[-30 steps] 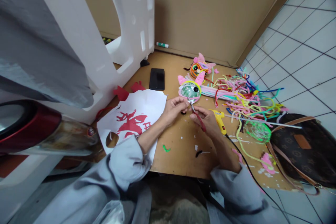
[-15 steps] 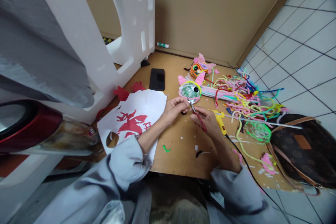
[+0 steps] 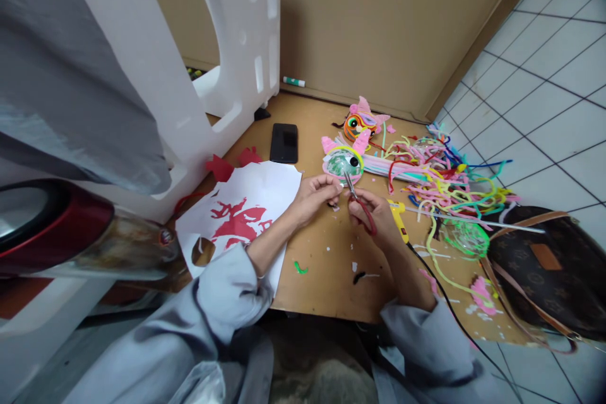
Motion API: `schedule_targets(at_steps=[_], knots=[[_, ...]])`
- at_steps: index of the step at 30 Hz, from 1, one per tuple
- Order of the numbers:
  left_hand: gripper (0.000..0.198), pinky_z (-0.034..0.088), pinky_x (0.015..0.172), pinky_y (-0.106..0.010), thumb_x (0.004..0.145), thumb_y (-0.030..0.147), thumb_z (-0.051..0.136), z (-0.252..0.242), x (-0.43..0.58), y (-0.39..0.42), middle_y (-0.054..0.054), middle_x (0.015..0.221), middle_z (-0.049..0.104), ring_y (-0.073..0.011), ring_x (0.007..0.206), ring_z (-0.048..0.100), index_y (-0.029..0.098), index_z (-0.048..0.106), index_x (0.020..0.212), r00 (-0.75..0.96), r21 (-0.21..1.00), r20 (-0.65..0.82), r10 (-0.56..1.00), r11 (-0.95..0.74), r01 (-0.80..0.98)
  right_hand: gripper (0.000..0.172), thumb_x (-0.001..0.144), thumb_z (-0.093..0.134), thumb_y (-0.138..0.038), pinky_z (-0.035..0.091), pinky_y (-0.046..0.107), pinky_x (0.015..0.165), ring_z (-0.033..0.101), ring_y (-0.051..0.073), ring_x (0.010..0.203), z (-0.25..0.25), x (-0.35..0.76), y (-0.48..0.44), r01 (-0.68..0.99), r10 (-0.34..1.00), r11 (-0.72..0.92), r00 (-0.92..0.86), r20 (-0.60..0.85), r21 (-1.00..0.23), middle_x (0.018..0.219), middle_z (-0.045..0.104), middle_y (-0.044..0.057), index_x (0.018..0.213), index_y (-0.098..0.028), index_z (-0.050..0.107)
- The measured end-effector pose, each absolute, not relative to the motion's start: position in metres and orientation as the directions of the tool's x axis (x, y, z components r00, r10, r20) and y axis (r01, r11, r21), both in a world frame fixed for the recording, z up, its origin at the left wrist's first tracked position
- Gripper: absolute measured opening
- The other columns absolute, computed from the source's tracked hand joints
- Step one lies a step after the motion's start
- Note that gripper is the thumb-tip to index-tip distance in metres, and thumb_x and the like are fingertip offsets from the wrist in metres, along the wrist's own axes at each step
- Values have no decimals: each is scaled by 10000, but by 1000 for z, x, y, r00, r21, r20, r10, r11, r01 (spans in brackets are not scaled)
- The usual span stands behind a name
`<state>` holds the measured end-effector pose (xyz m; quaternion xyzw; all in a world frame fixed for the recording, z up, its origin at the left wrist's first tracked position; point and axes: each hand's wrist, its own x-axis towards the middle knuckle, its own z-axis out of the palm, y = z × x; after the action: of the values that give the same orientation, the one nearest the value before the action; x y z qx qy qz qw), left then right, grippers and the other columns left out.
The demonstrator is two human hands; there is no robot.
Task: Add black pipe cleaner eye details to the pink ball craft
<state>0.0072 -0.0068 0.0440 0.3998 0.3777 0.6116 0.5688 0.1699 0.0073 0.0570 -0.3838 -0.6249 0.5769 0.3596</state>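
Note:
My right hand (image 3: 372,209) holds red-handled scissors (image 3: 363,213), their metal blades pointing up and to the left. Beside them, my left hand (image 3: 316,194) is pinched around a small pale piece too small to make out clearly. Just beyond both hands lies a round green craft face (image 3: 339,163) with pink ears, a yellow rim and a black-and-white eye. Behind it sits a second, orange face (image 3: 358,129) with pink ears. A yellow glue gun (image 3: 398,221) rests to the right of my right hand.
White paper (image 3: 279,186) with red cutouts lies left, a black phone (image 3: 284,143) behind it. Tangled pipe cleaners (image 3: 440,173), a green-wrapped ball (image 3: 468,237) and a brown handbag (image 3: 552,271) are at right. The glue gun's black cord (image 3: 440,290) runs off the front edge.
The scissors have moved slightly right, away from my left fingertips, with their blades now more upright. My left hand has stayed nearly in place.

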Motion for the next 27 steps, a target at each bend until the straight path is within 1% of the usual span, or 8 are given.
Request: schedule_targets(at_steps=[3, 6, 9, 11, 15, 21, 27], knots=[[212, 387, 548, -222, 624, 306, 723, 45, 5, -7, 19, 561, 566, -62, 498, 467, 125, 623, 670, 40, 953, 34, 999, -21, -304, 421, 642, 772, -424, 390, 211, 475, 447, 68, 486, 54, 170, 10, 17, 932, 65, -357, 55, -998, 607, 556, -53, 958, -177, 643], [191, 384, 550, -220, 632, 289, 708, 43, 4, -7, 15, 571, 571, -73, 516, 485, 124, 633, 692, 81, 983, 19, 997, -4, -183, 450, 583, 816, -365, 458, 232, 553, 530, 91, 560, 52, 170, 13, -29, 955, 115, -271, 118, -993, 701, 638, -21, 956, -193, 632], [189, 357, 531, -211, 663, 302, 685, 40, 4, -8, 9, 585, 576, -78, 521, 484, 126, 636, 710, 115, 998, 17, 993, -10, -61, 478, 563, 828, -330, 509, 267, 660, 613, 130, 672, 50, 170, 15, -28, 953, 162, -256, 163, -986, 774, 688, 11, 972, -200, 617], [182, 320, 505, -201, 679, 303, 668, 38, 5, -9, 13, 576, 564, -68, 504, 457, 126, 626, 696, 138, 1000, 18, 990, -18, 1, 481, 572, 822, -337, 525, 289, 698, 634, 142, 695, 49, 171, 15, 1, 946, 185, -272, 177, -983, 785, 700, 20, 978, -197, 607], [156, 275, 470, -193, 695, 283, 644, 37, 8, -9, 23, 548, 539, -61, 477, 420, 132, 608, 681, 177, 997, 1, 984, -15, 78, 480, 567, 820, -345, 531, 285, 694, 645, 143, 689, 47, 172, 16, 62, 945, 207, -271, 183, -976, 746, 693, 13, 962, -184, 599], [110, 327, 473, -194, 695, 242, 620, 36, 9, -9, 4, 562, 580, -77, 488, 462, 138, 620, 656, 173, 986, 10, 985, -38, 162, 448, 582, 797, -355, 515, 261, 642, 627, 128, 640, 44, 172, 17, 142, 936, 227, -304, 176, -964, 726, 678, 10, 952, -177, 619], [79, 377, 493, -197, 671, 204, 592, 30, 9, -7, -1, 562, 599, -90, 506, 490, 142, 633, 643, 169, 972, 56, 984, -92, 214, 378, 654, 733, -331, 514, 272, 637, 629, 136, 644, 43, 173, 17, 217, 921, 277, -338, 194, -936, 760, 690, 24, 984, -178, 634]])
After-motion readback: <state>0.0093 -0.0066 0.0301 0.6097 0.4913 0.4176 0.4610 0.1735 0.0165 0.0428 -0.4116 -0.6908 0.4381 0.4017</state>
